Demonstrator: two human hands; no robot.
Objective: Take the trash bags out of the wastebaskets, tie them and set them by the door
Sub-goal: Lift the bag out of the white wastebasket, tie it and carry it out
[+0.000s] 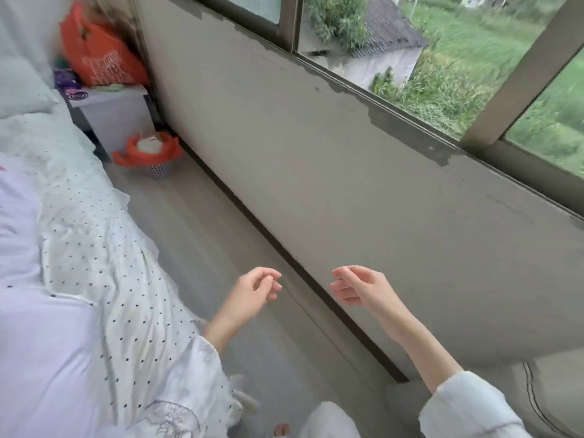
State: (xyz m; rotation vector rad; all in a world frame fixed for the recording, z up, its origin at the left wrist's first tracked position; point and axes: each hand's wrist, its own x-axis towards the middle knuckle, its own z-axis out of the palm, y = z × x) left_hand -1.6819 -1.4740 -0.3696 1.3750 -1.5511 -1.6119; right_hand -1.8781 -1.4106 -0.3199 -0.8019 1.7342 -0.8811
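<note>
A small white mesh wastebasket (159,170) stands on the floor far ahead, at the foot of a white box. An orange trash bag (132,154) lines it, its rim folded over the edge, with white paper inside. My left hand (254,290) and my right hand (358,287) hang in front of me over the floor, fingers loosely curled, holding nothing. Both are far from the wastebasket.
A bed with a dotted white cover (94,248) runs along the left. A grey wall (316,184) under a window (442,58) runs along the right, leaving a narrow floor strip (196,235). A white storage box (117,118) carries an orange bag (101,55).
</note>
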